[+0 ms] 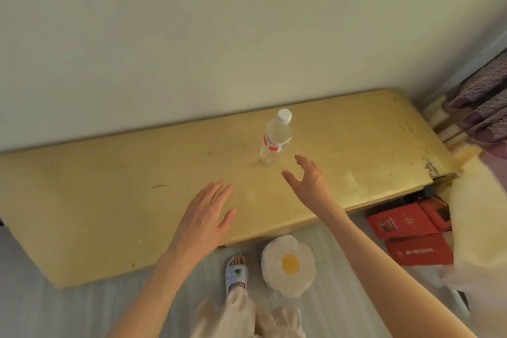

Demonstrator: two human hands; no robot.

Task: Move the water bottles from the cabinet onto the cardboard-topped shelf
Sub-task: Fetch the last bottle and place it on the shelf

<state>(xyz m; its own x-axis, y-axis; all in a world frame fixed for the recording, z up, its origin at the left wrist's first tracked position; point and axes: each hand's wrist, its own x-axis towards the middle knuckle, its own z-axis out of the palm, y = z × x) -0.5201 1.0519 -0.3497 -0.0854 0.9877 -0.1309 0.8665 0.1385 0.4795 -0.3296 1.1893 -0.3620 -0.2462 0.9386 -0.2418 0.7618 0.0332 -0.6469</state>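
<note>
Both forearms reach up from the bottom of the view, over a sandalled foot and a fried-egg cushion on the pale floor. Above them the left hand hovers flat over the cardboard top of the shelf, fingers straight and slightly spread, holding nothing; whether it touches the cardboard I cannot tell. The right hand is also empty, fingers and thumb spread in an open curve, just beside the bottle but apart from it. That bottle stands upright near the middle of the shelf, toward the wall, white cap on, clear body with a red and white label band around the waist. It appears full or nearly so, so I judge it moderately heavy for its size, with thin plastic walls that would give a little under a squeeze and a smooth surface that could slip in a loose grip. Its base is narrow for its height, so a sideways knock could tip it. If it needs moving, the best hold seems to be around the labelled waist, thumb on one side and fingers on the other, lifting straight up. Red boxes lie on the floor at the shelf's right end. No cabinet or other bottles are in view.
</note>
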